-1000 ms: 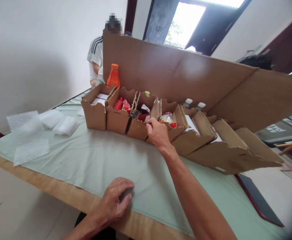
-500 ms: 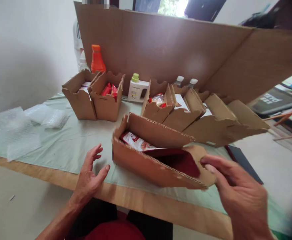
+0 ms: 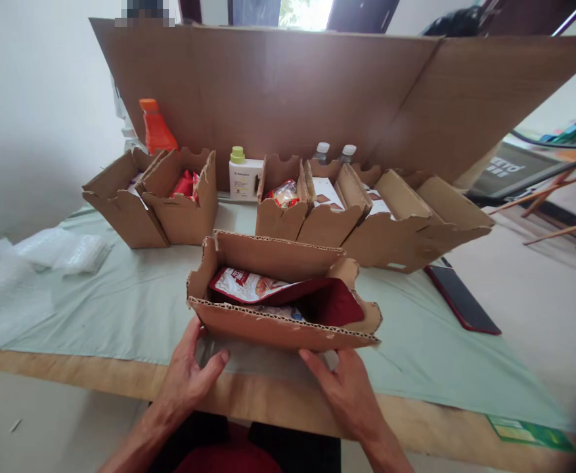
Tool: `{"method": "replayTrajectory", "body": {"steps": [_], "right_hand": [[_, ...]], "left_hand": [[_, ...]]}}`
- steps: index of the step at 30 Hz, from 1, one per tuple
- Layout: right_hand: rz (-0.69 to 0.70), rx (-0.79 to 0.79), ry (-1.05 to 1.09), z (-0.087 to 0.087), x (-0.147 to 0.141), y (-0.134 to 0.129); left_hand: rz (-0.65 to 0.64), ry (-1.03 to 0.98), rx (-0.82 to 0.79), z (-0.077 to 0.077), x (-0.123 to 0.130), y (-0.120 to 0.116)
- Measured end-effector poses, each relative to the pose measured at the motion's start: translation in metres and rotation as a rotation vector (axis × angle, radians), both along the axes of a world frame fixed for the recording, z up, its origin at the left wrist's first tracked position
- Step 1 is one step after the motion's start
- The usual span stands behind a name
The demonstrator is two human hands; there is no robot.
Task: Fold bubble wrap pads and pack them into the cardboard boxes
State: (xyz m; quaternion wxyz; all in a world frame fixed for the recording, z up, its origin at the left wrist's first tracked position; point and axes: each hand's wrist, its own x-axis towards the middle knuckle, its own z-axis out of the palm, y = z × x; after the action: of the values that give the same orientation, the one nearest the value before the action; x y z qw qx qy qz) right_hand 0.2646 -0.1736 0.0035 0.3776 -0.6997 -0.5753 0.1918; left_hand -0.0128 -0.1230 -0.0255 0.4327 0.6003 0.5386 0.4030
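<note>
An open-topped cardboard bin (image 3: 278,328) stands crosswise on the cloth in front of me. Inside it lies a red and white printed food pouch (image 3: 248,284), partly folded so that its dark red side shows. My left hand (image 3: 192,368) is at the bin's near left corner, thumb and fingers apart, the fingertips partly hidden by the cardboard. Against the lower edge of the near wall, towards its right end, my right hand (image 3: 339,381) rests with thumb and fingers spread. Neither hand is wrapped round the bin.
Behind stand more cardboard bins (image 3: 184,213) with packets, a white bottle with a green cap (image 3: 245,176), an orange bottle (image 3: 157,130) and two clear bottles. A tall cardboard panel (image 3: 292,92) backs them. Bubble wrap (image 3: 61,249) lies left, a dark flat object (image 3: 462,299) right.
The bin has turned to sit more squarely before me. My right hand has let go of its right end and moved left to the near wall. My left hand has come closer to the corner.
</note>
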Motion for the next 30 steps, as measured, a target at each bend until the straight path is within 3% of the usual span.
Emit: {"method": "replayTrajectory", "body": {"steps": [4,8,11,15,20,23,27,30], "right_hand": [[0.045,0.101,0.023,0.016,0.002,0.025],[0.050,0.175,0.071,0.037,0.016,0.062],[0.038,0.192,0.112,0.039,0.029,0.083],[0.024,0.129,0.094,0.010,0.046,0.093],[-0.019,0.072,-0.088,-0.043,0.068,0.086],[-0.039,0.126,-0.301,-0.061,0.077,0.085],[0.048,0.146,-0.564,-0.067,0.086,0.090],[0.070,0.171,-0.637,-0.073,0.095,0.097]], "left_hand": [[0.003,-0.042,0.059,0.018,0.002,0.016],[-0.041,-0.093,0.208,0.041,0.016,0.049],[-0.094,-0.112,0.258,0.042,0.031,0.078],[-0.201,-0.004,0.239,0.014,0.042,0.105],[-0.162,0.152,0.209,-0.021,0.040,0.105],[-0.114,0.245,0.212,-0.020,0.043,0.099],[-0.132,0.361,0.216,-0.004,0.050,0.100],[-0.183,0.452,0.220,0.003,0.045,0.102]]}}
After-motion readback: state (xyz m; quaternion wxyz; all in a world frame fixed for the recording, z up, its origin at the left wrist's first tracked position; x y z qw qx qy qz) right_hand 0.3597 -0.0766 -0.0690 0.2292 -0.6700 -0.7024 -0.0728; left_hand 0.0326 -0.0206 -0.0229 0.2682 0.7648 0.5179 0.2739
